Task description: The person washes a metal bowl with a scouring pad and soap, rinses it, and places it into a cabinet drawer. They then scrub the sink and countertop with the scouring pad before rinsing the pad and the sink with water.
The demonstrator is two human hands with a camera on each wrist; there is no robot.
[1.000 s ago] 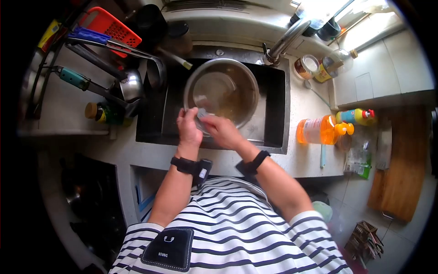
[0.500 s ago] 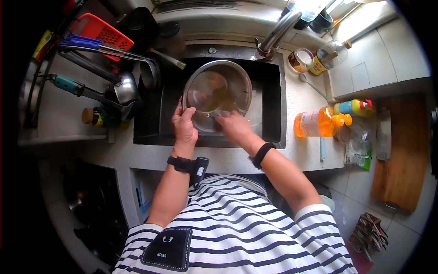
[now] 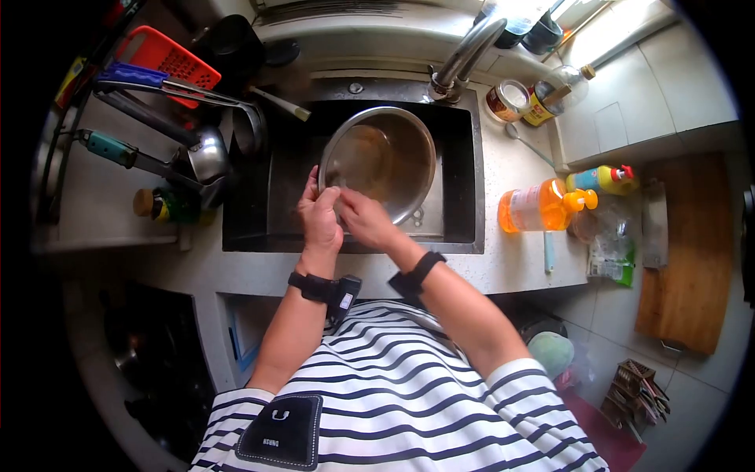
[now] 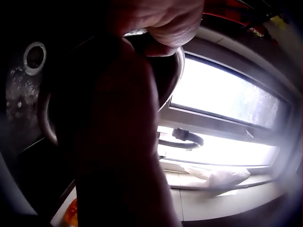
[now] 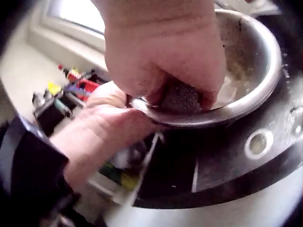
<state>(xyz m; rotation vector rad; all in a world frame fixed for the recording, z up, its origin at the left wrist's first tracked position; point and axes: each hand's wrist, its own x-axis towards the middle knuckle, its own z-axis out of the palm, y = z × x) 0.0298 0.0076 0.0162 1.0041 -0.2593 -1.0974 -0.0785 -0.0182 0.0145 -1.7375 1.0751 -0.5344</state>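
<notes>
A person in a striped shirt [image 3: 409,393] is at the sink, with both bare arms reaching forward. The left arm [image 3: 287,338] goes almost straight ahead. The right arm [image 3: 472,318] slants in toward it, so the hands meet close together. There is a black strap [image 3: 314,289] on each wrist. A big, shiny metal bowl [image 3: 417,169] is over the sink, tipped a little, just in front of the hands. The left hand [image 3: 320,220] holds the near left edge, with its thumb up by the rim and its other fingers bent round the outside. The right hand [image 3: 366,220] is right beside it, bent down over the near rim. Its fingers are curled in tight and pinch a rough, dark grey scrubber [image 5: 180,98] just inside the bowl. The left wrist view is too dark to show every finger.

All around is a pale counter [image 3: 511,263] with the black sink [image 3: 464,181] set into it. A bright window [image 4: 218,92] lets in light. A wooden board [image 3: 688,259] is far to the right, and a red basket [image 3: 169,59] is at the back left. A bent silver tap [image 3: 472,55] rises behind the sink. On the right, an orange bottle [image 3: 531,208] is just beside a yellow bottle [image 3: 602,180]. A thin spoon [image 3: 531,147] lies near them. In the sink is a round drain [image 5: 251,147].
</notes>
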